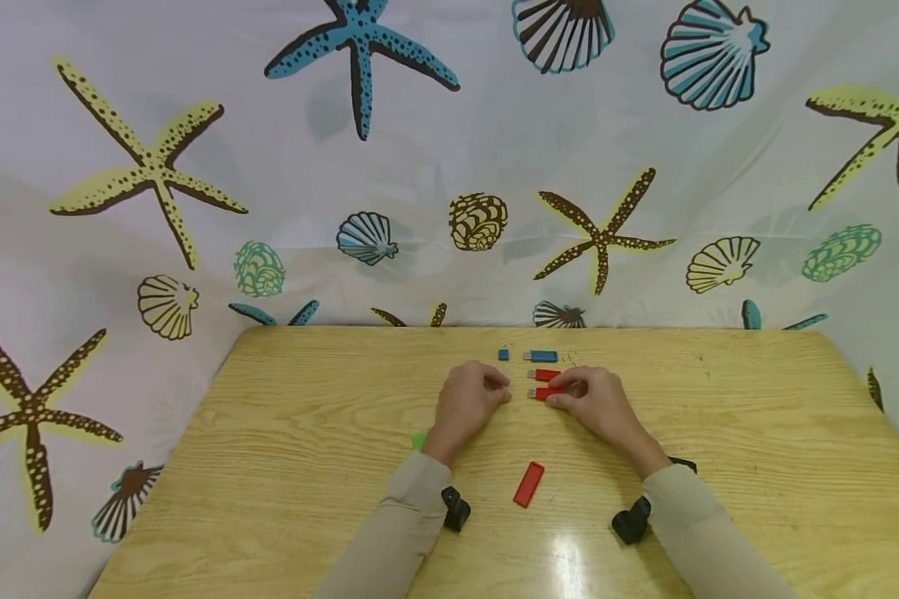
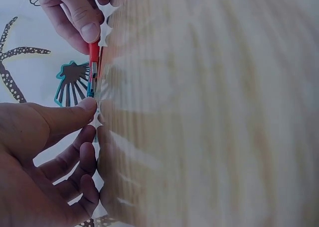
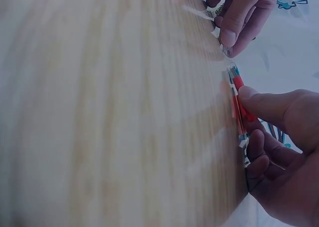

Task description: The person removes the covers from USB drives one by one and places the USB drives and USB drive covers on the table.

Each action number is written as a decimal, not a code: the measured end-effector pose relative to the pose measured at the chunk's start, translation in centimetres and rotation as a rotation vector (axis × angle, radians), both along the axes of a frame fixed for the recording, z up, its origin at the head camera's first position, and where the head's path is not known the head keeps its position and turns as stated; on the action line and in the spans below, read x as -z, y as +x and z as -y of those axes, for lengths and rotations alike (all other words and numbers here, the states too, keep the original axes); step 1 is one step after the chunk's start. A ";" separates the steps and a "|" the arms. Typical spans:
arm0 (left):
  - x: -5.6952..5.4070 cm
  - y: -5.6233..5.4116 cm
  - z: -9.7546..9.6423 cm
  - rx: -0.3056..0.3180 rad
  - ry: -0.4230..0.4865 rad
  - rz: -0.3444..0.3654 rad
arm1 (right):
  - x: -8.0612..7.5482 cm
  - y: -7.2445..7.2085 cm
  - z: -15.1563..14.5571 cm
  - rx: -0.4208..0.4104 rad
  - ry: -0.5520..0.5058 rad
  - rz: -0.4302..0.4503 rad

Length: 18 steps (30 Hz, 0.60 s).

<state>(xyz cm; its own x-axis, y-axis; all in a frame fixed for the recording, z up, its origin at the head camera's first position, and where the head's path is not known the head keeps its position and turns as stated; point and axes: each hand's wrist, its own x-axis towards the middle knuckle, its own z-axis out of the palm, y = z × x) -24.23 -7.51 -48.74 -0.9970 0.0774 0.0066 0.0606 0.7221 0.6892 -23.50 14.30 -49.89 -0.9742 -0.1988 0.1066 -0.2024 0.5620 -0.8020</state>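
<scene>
1. Close in front of the blue USB stick (image 1: 543, 356), the nearer red stick (image 1: 541, 393) is pinched by the right hand (image 1: 598, 403).
2. Left of the blue USB stick, the left hand (image 1: 469, 401) is narrowed; anything held cannot be discerned.
3. Between, the farther red stick (image 1: 547, 375) could be knocked by the right hand's crowding.

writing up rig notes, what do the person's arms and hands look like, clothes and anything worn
The left sleeve and right sleeve are long, plain and beige. The left wrist device and right wrist device are small and black. The left hand and right hand wear no gloves.
</scene>
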 end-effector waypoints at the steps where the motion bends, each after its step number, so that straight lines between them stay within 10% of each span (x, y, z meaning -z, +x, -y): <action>1: 0.0 0.0 0.0 -0.002 -0.006 0.003 | 0.0 0.0 0.0 0.000 0.007 0.006; 18: 0.2 0.0 0.0 -0.003 0.017 0.009 | 0.0 0.0 0.0 -0.001 0.014 0.006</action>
<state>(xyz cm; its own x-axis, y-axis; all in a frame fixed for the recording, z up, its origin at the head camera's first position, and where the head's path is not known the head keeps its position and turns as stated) -24.24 -7.48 -48.99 -0.9972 0.0746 -0.0011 0.0523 0.7103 0.7019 -23.50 14.34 -49.94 -0.9747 -0.2012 0.0976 -0.1978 0.5727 -0.7955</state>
